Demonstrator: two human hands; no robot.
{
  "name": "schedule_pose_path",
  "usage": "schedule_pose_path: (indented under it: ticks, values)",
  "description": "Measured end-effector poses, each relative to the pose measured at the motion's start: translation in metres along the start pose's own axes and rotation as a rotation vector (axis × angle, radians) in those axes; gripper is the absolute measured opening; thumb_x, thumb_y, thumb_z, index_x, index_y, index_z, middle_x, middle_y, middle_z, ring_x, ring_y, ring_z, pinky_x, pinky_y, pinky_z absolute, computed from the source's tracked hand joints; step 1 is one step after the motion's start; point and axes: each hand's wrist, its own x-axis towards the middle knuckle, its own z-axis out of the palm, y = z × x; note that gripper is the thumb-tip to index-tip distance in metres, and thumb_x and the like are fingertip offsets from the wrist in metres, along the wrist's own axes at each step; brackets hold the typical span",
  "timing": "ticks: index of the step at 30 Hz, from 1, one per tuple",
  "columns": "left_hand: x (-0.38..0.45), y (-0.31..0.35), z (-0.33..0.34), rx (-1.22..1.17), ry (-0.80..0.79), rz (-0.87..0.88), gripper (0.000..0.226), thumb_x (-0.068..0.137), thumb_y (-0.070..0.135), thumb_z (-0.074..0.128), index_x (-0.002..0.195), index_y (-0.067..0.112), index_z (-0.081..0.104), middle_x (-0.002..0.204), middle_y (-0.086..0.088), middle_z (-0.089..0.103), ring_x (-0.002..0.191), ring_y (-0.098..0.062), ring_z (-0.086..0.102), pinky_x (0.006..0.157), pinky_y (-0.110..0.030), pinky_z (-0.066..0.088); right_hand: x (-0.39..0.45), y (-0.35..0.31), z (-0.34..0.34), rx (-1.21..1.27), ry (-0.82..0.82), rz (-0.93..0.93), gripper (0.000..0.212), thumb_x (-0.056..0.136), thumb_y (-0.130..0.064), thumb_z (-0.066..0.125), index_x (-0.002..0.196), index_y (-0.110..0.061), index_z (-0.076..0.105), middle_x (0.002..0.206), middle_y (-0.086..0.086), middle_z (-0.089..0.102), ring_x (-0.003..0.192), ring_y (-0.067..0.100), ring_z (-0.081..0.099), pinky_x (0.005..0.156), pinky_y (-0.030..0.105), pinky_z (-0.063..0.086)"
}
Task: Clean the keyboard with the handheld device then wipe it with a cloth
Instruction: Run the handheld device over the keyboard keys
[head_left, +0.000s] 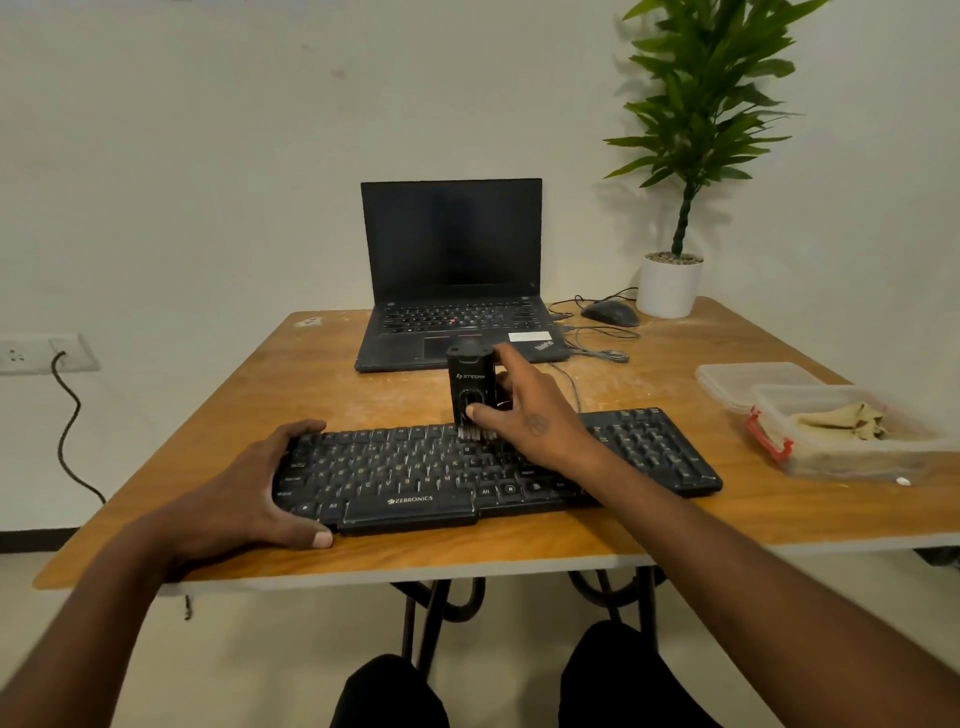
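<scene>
The right hand grasps the black handheld device upright, thumb on its front and fingers curled behind, bristles touching the top key row of the black keyboard on the bench. The left hand clasps the keyboard's left end, fingers over the far edge, thumb at the near edge. A cloth lies in a clear container at right.

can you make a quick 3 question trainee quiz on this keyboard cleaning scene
1. True or false: the right hand holds the handheld device upright with its bristles on the keyboard.
2. Where does the cloth lie? A) on the laptop B) in the clear container C) under the keyboard
3. What does the left hand grip?

Key: 1 true; 2 B, the clear container; 3 the keyboard's left end.
</scene>
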Motion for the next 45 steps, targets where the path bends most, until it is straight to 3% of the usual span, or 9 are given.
schedule_pose_path:
  ticks: [4,9,13,16,23,27,31,37,45]
  values:
    - [0.001,0.000,0.001,-0.001,0.001,0.005,0.126,0.041,0.066,0.093,0.144,0.059,0.023,0.141,0.016,0.035,0.122,-0.008,0.046,0.089,-0.021,0.045,-0.001,-0.003,0.003,-0.013,0.024,0.030,0.050,0.092,-0.018,0.071,0.134,-0.017,0.044,0.119,0.003,0.066,0.087,0.004,0.062,0.062,0.014,0.049]
    - [0.001,-0.003,0.001,0.000,0.013,0.023,0.123,0.044,0.063,0.095,0.144,0.059,0.023,0.139,0.019,0.036,0.122,-0.007,0.047,0.089,-0.020,0.045,-0.053,-0.026,0.001,0.118,-0.043,0.051,0.049,0.094,-0.019,0.069,0.134,-0.029,0.043,0.113,-0.012,0.064,0.100,0.002,0.065,0.076,0.029,0.062]
    - [0.002,-0.002,0.000,0.010,0.014,0.019,0.123,0.043,0.065,0.095,0.143,0.061,0.023,0.140,0.018,0.037,0.123,-0.009,0.047,0.094,-0.026,0.047,-0.082,-0.040,0.003,0.207,-0.067,0.052,0.045,0.094,-0.009,0.068,0.129,-0.027,0.046,0.111,-0.017,0.064,0.097,-0.013,0.062,0.072,0.011,0.053]
    - [0.000,-0.002,0.001,0.011,0.011,0.016,0.124,0.043,0.066,0.095,0.143,0.063,0.022,0.140,0.016,0.037,0.123,-0.011,0.048,0.099,-0.031,0.050,-0.071,-0.040,0.009,0.117,-0.041,0.063,0.045,0.095,-0.008,0.066,0.125,-0.031,0.041,0.099,-0.010,0.066,0.077,-0.004,0.063,0.064,0.018,0.055]
    - [0.000,-0.004,-0.001,0.011,0.008,0.018,0.124,0.044,0.064,0.097,0.142,0.063,0.022,0.140,0.018,0.036,0.123,-0.010,0.049,0.106,-0.036,0.049,-0.010,-0.022,0.028,-0.042,0.057,0.147,0.056,0.089,0.002,0.061,0.133,-0.020,0.033,0.082,0.002,0.057,0.071,0.015,0.059,0.052,0.021,0.044]
    - [0.001,-0.002,-0.001,0.003,0.005,0.027,0.123,0.045,0.064,0.097,0.142,0.062,0.023,0.139,0.018,0.037,0.123,-0.010,0.049,0.104,-0.034,0.049,0.005,-0.023,0.033,-0.007,0.079,0.219,0.062,0.090,0.000,0.060,0.141,-0.016,0.029,0.094,0.003,0.060,0.083,0.016,0.063,0.058,0.026,0.052]
    - [0.002,-0.002,-0.001,0.011,0.003,0.027,0.123,0.045,0.066,0.095,0.143,0.061,0.022,0.140,0.019,0.036,0.124,-0.010,0.048,0.105,-0.034,0.049,-0.023,-0.036,0.033,-0.008,0.041,0.216,0.061,0.094,-0.003,0.061,0.139,-0.025,0.028,0.092,-0.004,0.056,0.082,0.007,0.058,0.055,0.014,0.040]
    - [0.001,-0.003,-0.001,0.020,-0.015,0.007,0.123,0.048,0.065,0.095,0.144,0.063,0.019,0.141,0.020,0.034,0.125,-0.010,0.047,0.104,-0.034,0.049,-0.067,-0.048,0.033,-0.022,-0.003,0.180,0.054,0.095,-0.002,0.060,0.128,-0.031,0.029,0.078,-0.003,0.044,0.069,0.007,0.044,0.054,0.019,0.033]
    - [0.000,0.001,0.000,-0.008,-0.003,0.018,0.125,0.044,0.064,0.096,0.144,0.059,0.022,0.141,0.018,0.036,0.124,-0.010,0.048,0.104,-0.031,0.048,0.006,-0.032,0.040,-0.067,0.066,0.220,0.069,0.091,0.001,0.061,0.147,-0.017,0.024,0.082,-0.004,0.052,0.067,0.007,0.053,0.048,0.016,0.037]
